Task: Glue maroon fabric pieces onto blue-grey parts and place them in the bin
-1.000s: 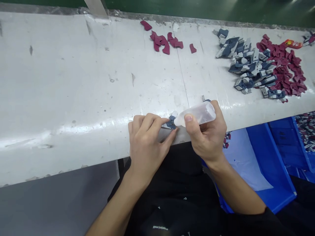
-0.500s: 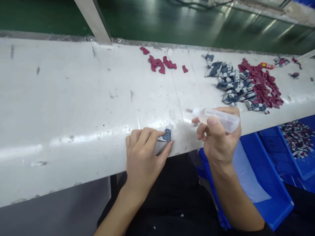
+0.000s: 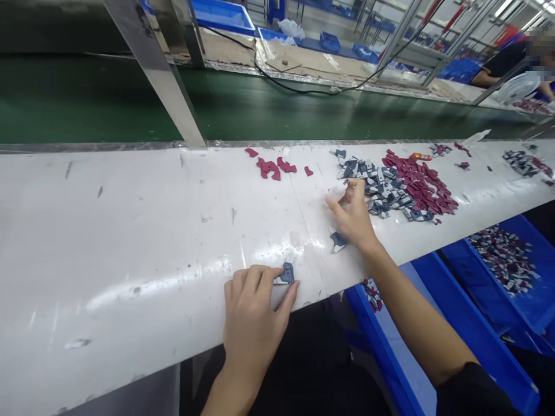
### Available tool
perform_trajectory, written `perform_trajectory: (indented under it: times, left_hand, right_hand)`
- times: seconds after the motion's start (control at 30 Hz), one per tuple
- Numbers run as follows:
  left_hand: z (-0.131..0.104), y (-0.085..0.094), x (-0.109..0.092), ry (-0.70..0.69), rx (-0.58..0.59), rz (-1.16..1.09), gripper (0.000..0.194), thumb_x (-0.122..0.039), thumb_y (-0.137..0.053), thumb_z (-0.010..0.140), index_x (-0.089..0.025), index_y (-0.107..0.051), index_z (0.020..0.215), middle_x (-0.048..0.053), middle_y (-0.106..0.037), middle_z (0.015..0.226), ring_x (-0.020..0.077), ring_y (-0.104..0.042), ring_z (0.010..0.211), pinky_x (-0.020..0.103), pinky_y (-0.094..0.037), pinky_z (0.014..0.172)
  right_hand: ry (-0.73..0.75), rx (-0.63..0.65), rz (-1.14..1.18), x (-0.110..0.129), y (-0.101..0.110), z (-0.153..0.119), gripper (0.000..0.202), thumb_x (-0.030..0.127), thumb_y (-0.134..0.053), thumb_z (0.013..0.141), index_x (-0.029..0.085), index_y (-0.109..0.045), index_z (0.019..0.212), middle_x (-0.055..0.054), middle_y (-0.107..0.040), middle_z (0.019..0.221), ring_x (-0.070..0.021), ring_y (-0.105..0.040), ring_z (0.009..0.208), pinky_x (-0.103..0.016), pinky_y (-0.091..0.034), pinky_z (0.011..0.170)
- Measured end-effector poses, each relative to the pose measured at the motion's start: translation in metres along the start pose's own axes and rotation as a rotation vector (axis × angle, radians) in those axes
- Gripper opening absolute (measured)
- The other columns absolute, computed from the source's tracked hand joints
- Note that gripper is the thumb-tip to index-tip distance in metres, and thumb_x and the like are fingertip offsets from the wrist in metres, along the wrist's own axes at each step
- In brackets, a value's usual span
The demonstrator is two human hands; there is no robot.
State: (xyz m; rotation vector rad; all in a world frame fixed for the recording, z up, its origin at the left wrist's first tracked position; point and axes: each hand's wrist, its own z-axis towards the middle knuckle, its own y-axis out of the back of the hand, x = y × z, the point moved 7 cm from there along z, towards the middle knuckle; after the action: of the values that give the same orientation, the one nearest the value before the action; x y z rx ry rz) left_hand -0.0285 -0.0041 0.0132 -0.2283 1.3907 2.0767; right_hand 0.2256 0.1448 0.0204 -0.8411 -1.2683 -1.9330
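My left hand rests at the table's front edge, thumb and index finger pinching a small dark blue and light grey plastic part flat on the white tabletop. My right hand is beside the pile of similar parts, fingers curled. Between its thumb and fingers shows a smeared, translucent plastic squeeze bottle, mostly hidden by the hand. Another blue and grey part lies on the table just below the right hand.
Right of my hand lie blue-grey parts and a heap of maroon pieces. A few maroon pieces lie farther left. Blue bins stand below the table edge. A metal post and green belt are behind. Another person works far right.
My right hand has moved forward towards the pile and turned, taking the bottle with it. My left hand keeps its pinch on the part. The view has tilted up.
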Motion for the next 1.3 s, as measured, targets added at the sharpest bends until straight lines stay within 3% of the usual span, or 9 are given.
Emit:
perform_trajectory:
  times: [0.17, 0.3, 0.4, 0.5, 0.57, 0.7, 0.83, 1.03, 1.3]
  left_hand:
    - [-0.001, 0.0, 0.001, -0.011, -0.031, 0.003, 0.017, -0.03, -0.077, 0.105, -0.02, -0.067, 0.116, 0.004, -0.071, 0.099, 0.026, -0.059, 0.096, 0.039, -0.042, 0.084]
    - [-0.002, -0.003, 0.0, -0.005, -0.023, 0.001, 0.017, -0.028, -0.076, 0.105, -0.019, -0.067, 0.116, 0.004, -0.07, 0.1, 0.0251, -0.059, 0.097, 0.038, -0.044, 0.085]
    - [-0.001, -0.003, -0.001, -0.001, -0.039, 0.017, 0.016, -0.028, -0.075, 0.106, -0.018, -0.067, 0.115, 0.005, -0.07, 0.098, 0.0246, -0.059, 0.096, 0.038, -0.045, 0.085]
    - [-0.001, 0.0, -0.001, -0.004, -0.076, 0.046, 0.015, -0.028, -0.074, 0.106, -0.017, -0.067, 0.113, 0.005, -0.07, 0.096, 0.0245, -0.059, 0.092, 0.039, -0.046, 0.083]
    - [-0.002, 0.0, -0.001, -0.009, -0.083, 0.044, 0.014, -0.029, -0.074, 0.107, -0.018, -0.067, 0.113, 0.005, -0.07, 0.097, 0.0245, -0.06, 0.092, 0.04, -0.048, 0.083]
    - [-0.003, 0.0, 0.001, -0.012, -0.068, 0.027, 0.014, -0.028, -0.074, 0.107, -0.02, -0.066, 0.114, 0.006, -0.071, 0.098, 0.0251, -0.062, 0.093, 0.041, -0.05, 0.085]
    - [-0.003, 0.0, -0.001, 0.003, -0.077, 0.027, 0.013, -0.027, -0.074, 0.106, -0.019, -0.066, 0.112, 0.006, -0.069, 0.095, 0.0249, -0.059, 0.092, 0.04, -0.049, 0.083]
    - [-0.001, 0.001, -0.004, 0.012, -0.103, 0.019, 0.014, -0.027, -0.076, 0.105, -0.018, -0.066, 0.109, 0.007, -0.069, 0.094, 0.0264, -0.058, 0.092, 0.04, -0.048, 0.083]
    - [-0.002, 0.001, -0.005, 0.006, -0.122, 0.023, 0.015, -0.028, -0.078, 0.104, -0.018, -0.068, 0.108, 0.007, -0.071, 0.094, 0.0271, -0.057, 0.093, 0.039, -0.046, 0.083]
  right_hand:
    - [-0.045, 0.024, -0.121, 0.002, 0.008, -0.01, 0.054, 0.038, -0.076, 0.088, 0.028, -0.043, 0.13, -0.015, -0.069, 0.133, -0.0329, -0.07, 0.125, -0.054, -0.061, 0.103]
    - [-0.098, -0.149, -0.347, 0.043, 0.031, -0.04, 0.037, 0.033, -0.072, 0.089, 0.024, -0.052, 0.118, -0.016, -0.067, 0.123, -0.0315, -0.072, 0.106, -0.049, -0.063, 0.084]
    - [0.0, 0.052, -0.384, 0.084, 0.002, -0.042, 0.013, 0.027, -0.059, 0.104, 0.022, -0.063, 0.115, -0.009, -0.074, 0.103, -0.0256, -0.074, 0.086, -0.043, -0.063, 0.08]
    - [-0.002, 0.176, -0.436, 0.102, -0.044, -0.008, 0.02, 0.013, -0.057, 0.106, 0.018, -0.072, 0.117, -0.014, -0.078, 0.119, -0.0268, -0.078, 0.098, -0.042, -0.062, 0.094]
    - [-0.149, 0.257, -0.634, 0.092, -0.07, 0.026, 0.031, 0.001, -0.051, 0.103, 0.012, -0.073, 0.123, -0.023, -0.072, 0.136, -0.0315, -0.079, 0.11, -0.044, -0.061, 0.096]
    - [-0.257, 0.245, -0.71, 0.073, -0.086, 0.081, 0.032, -0.003, -0.058, 0.097, 0.007, -0.075, 0.123, -0.033, -0.068, 0.136, -0.0389, -0.08, 0.114, -0.048, -0.063, 0.094]
    - [-0.193, 0.304, -0.698, 0.065, -0.09, 0.095, 0.021, 0.011, -0.074, 0.097, 0.011, -0.078, 0.118, -0.028, -0.076, 0.114, -0.0399, -0.079, 0.113, -0.049, -0.062, 0.095]
    - [-0.066, 0.387, -0.689, 0.071, -0.101, 0.078, 0.025, 0.023, -0.082, 0.096, 0.012, -0.078, 0.118, -0.024, -0.078, 0.109, -0.0395, -0.077, 0.115, -0.047, -0.061, 0.098]
    - [-0.011, 0.47, -0.762, 0.092, -0.102, 0.028, 0.03, -0.005, -0.062, 0.096, 0.011, -0.078, 0.115, -0.024, -0.079, 0.119, -0.0388, -0.076, 0.119, -0.045, -0.058, 0.1]
